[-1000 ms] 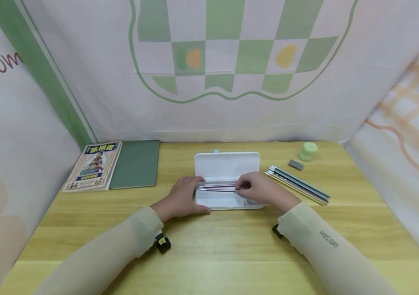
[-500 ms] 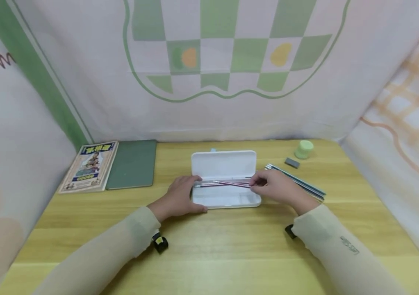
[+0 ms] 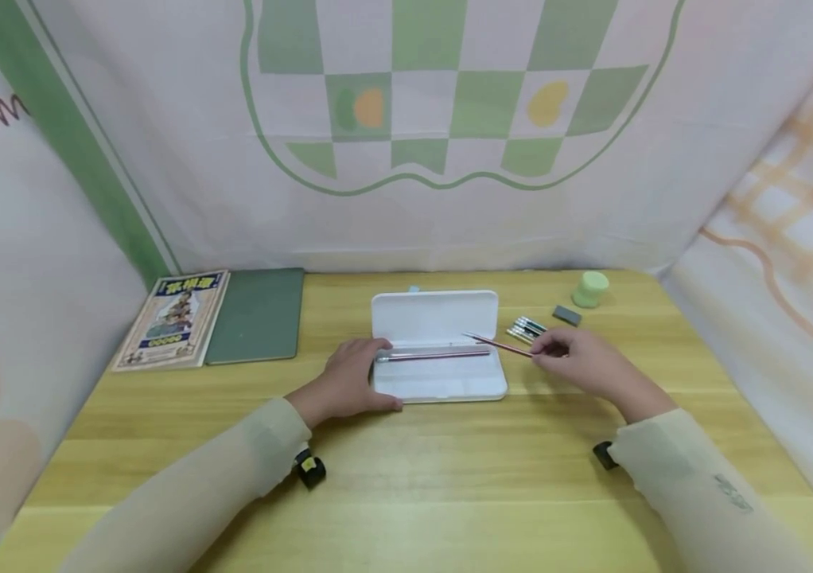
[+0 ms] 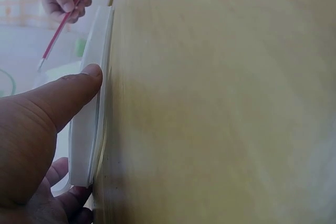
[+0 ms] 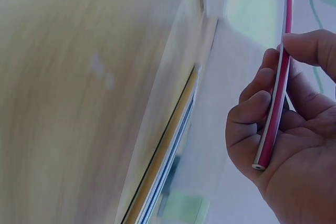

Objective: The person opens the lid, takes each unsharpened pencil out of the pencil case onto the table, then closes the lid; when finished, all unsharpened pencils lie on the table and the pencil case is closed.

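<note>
The white pencil case [image 3: 442, 388] lies with its lid raised at the middle of the table. My left hand [image 3: 348, 380] grips the case's left end; in the left wrist view the thumb presses its front wall [image 4: 84, 140] and the fingers curl round the end. One red-striped pencil [image 3: 442, 355] lies inside along the back. To the right of the case, my right hand [image 3: 593, 370] pinches another red-and-white striped pencil [image 5: 278, 93] between thumb and fingers, held above the table. Its metal-capped end points back toward the lid.
Several pencils [image 3: 525, 328] lie in a bundle behind the right hand, partly hidden by it. Beyond them are a grey eraser [image 3: 567, 315] and a light green round container [image 3: 589, 289]. At the left lie an illustrated book [image 3: 177, 318] and a dark green notebook [image 3: 256, 317].
My right hand has drawn one striped pencil out of the case and carried it right, past the case's end. The left hand has stayed on the case.
</note>
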`<action>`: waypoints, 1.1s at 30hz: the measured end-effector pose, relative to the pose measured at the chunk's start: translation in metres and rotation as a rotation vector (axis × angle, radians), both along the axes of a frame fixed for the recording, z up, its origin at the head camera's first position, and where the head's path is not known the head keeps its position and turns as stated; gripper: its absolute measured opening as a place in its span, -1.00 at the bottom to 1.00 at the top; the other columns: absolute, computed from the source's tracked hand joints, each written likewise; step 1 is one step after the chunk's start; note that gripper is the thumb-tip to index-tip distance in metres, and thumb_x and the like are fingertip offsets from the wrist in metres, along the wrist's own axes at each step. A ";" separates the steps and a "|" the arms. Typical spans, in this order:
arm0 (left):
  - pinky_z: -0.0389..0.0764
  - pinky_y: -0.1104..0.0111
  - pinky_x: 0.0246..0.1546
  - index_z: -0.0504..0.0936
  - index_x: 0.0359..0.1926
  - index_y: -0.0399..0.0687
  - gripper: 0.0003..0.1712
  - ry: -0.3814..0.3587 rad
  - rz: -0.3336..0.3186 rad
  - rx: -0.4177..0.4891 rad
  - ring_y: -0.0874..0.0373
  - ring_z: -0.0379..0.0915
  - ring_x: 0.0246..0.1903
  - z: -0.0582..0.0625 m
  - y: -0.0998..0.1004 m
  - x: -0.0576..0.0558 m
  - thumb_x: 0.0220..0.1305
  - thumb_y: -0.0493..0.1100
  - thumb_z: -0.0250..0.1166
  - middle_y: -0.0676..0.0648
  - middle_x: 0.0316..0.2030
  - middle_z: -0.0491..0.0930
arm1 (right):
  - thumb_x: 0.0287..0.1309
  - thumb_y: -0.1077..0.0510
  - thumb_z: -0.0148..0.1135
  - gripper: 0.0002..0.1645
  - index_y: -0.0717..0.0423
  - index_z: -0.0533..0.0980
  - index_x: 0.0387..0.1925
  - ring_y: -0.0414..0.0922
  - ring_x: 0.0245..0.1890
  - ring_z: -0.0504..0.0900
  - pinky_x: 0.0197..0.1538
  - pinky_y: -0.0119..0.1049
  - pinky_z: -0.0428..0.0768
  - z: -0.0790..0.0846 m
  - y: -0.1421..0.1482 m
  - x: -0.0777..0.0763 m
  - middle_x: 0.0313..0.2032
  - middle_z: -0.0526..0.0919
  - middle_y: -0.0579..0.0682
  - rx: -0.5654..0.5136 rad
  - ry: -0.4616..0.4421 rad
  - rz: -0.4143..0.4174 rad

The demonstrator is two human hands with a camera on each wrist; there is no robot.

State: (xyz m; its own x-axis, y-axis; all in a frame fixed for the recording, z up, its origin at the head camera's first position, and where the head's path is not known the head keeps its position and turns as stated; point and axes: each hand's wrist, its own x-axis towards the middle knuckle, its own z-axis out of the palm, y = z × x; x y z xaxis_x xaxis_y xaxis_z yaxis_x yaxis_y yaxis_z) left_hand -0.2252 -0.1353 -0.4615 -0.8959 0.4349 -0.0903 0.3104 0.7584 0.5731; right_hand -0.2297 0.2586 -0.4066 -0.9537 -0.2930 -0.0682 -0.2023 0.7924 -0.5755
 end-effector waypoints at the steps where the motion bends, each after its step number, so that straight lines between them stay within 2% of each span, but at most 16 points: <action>1: 0.08 -0.06 0.50 0.27 0.53 0.06 0.17 0.000 0.001 -0.002 -0.12 0.03 0.52 0.000 0.000 0.000 0.01 0.37 0.58 -0.07 0.50 0.29 | 0.36 0.03 0.35 -0.79 0.06 0.69 -0.11 -0.08 -0.16 0.61 -0.09 -0.17 0.59 0.000 0.005 0.000 -0.17 0.71 -0.01 0.005 0.000 -0.010; 6: 0.07 -0.05 0.50 0.27 0.53 0.05 0.17 0.000 0.001 -0.012 -0.11 0.03 0.53 0.001 0.000 0.000 0.02 0.37 0.58 -0.07 0.50 0.29 | 0.38 -0.01 0.34 -0.75 0.07 0.68 -0.09 -0.07 -0.15 0.60 -0.10 -0.20 0.60 -0.001 0.026 0.002 -0.13 0.71 0.02 0.011 0.007 -0.053; 12: 0.06 -0.05 0.51 0.26 0.54 0.05 0.17 -0.005 0.003 -0.011 -0.12 0.02 0.53 0.002 -0.001 0.001 0.03 0.36 0.58 -0.08 0.51 0.27 | 0.38 0.08 0.34 -0.81 0.11 0.68 -0.13 -0.08 -0.17 0.58 -0.09 -0.19 0.57 -0.005 0.038 0.005 -0.16 0.71 0.02 0.023 0.027 -0.062; 22: 0.08 -0.06 0.50 0.25 0.54 0.03 0.17 -0.005 -0.003 -0.007 -0.13 0.02 0.52 0.002 0.000 0.002 0.04 0.36 0.57 -0.10 0.51 0.27 | 0.41 -0.03 0.29 -0.65 0.17 0.64 -0.04 0.03 -0.10 0.58 -0.05 -0.01 0.55 -0.012 0.040 0.001 -0.08 0.68 0.13 0.076 -0.061 -0.129; 33: 0.07 -0.06 0.50 0.25 0.54 0.05 0.17 -0.003 -0.005 -0.014 -0.13 0.02 0.52 0.002 0.000 0.000 0.03 0.37 0.57 -0.09 0.51 0.26 | 0.34 0.12 0.32 -0.77 0.23 0.65 -0.14 0.00 -0.22 0.58 -0.12 -0.07 0.56 -0.012 0.035 0.000 -0.21 0.69 0.12 0.111 -0.068 -0.142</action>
State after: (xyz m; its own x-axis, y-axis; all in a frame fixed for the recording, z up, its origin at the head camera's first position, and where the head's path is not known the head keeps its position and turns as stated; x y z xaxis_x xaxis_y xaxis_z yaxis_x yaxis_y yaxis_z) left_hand -0.2249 -0.1356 -0.4591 -0.8937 0.4376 -0.0993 0.3121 0.7651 0.5632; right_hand -0.2298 0.2934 -0.4190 -0.9770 -0.1430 -0.1581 -0.0477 0.8695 -0.4917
